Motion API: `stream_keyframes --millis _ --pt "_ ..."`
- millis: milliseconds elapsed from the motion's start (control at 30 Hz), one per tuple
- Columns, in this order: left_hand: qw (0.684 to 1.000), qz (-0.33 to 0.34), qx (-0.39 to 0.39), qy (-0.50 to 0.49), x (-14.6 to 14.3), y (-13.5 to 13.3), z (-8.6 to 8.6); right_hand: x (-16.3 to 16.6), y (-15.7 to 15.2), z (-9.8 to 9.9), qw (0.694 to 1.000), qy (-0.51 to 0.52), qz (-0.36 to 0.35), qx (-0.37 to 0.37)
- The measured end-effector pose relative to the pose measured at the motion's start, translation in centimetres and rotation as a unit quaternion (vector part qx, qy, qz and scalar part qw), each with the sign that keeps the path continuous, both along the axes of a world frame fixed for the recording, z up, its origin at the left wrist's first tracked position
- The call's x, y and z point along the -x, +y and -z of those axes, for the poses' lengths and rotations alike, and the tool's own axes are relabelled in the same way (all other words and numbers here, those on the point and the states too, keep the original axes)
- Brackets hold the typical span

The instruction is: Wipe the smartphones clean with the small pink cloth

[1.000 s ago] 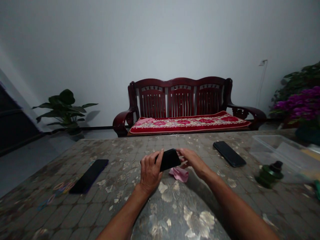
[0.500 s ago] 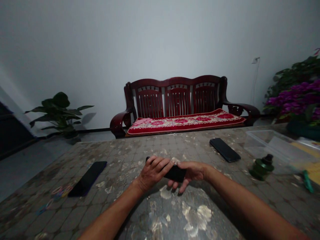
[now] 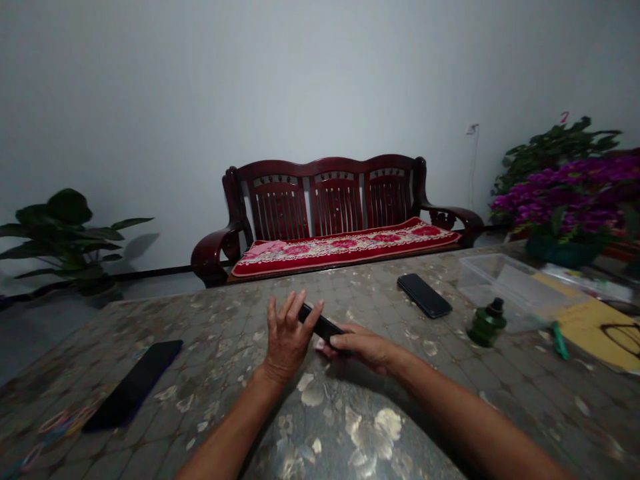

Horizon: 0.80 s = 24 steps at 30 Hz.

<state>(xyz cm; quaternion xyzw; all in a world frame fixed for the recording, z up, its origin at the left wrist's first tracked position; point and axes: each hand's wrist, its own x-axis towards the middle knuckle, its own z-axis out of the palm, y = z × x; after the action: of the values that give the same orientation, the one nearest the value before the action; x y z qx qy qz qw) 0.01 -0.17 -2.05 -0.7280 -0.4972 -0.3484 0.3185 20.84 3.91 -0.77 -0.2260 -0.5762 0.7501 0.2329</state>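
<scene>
Over the near middle of the table, my right hand (image 3: 363, 347) grips a black phone (image 3: 323, 325), its thumb along the near edge. The phone is tilted so that mostly a narrow side shows. My left hand (image 3: 289, 337) is at the phone's left end with its fingers spread and raised. Its thumb side lies against or just in front of the phone; contact is hard to make out. A small pale patch (image 3: 320, 345) shows by the right fingertips, too small to name. A second black phone (image 3: 425, 295) rests on the table beyond my right hand, and a larger dark phone (image 3: 134, 385) lies to the left.
On the patterned tabletop (image 3: 240, 427), colourful bands (image 3: 63, 427) lie far left. At right are a green bottle (image 3: 487, 325), a clear plastic box (image 3: 515, 287), a green object (image 3: 559, 341), glasses (image 3: 620, 333) and purple flowers (image 3: 575, 193). A wooden bench (image 3: 335, 193) stands behind.
The view has swung to the right. My left hand has lifted its fingers off the phone's face and spread them. The phone has been tilted in my right hand, from face showing to edge showing.
</scene>
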Motion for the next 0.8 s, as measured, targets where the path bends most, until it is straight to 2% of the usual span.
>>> stream_keyframes --millis 100,167,233,333,433,500,633,800 --pt "0.999 -0.027 -0.006 -0.033 -0.1 -0.5 -0.1 -0.8 1.3 0.5 0.987 -0.051 0.130 -0.082" --pt "0.998 -0.041 0.002 -0.043 0.4 -0.9 0.2 -2.0 2.8 1.0 0.944 -0.128 0.254 -0.169" --pt "0.997 -0.055 0.009 -0.050 1.0 -1.2 0.7 -3.6 4.3 1.4 0.886 -0.218 0.328 -0.244" --pt "0.995 -0.073 0.016 -0.065 1.8 -1.5 1.7 -6.3 6.2 1.7 0.768 -0.345 0.411 -0.349" --pt "0.993 -0.081 0.018 -0.086 2.2 -1.5 2.3 -8.8 7.5 1.7 0.664 -0.446 0.454 -0.392" --pt "0.991 -0.087 0.024 -0.101 2.6 -1.3 2.6 -10.1 8.2 1.7 0.619 -0.488 0.471 -0.396" --pt "0.987 -0.101 0.052 -0.116 4.1 -0.8 3.5 -12.0 9.4 2.0 0.566 -0.541 0.497 -0.374" --pt "0.984 -0.089 0.104 -0.112 6.3 0.0 5.5 -13.5 10.0 2.1 0.538 -0.568 0.514 -0.352"
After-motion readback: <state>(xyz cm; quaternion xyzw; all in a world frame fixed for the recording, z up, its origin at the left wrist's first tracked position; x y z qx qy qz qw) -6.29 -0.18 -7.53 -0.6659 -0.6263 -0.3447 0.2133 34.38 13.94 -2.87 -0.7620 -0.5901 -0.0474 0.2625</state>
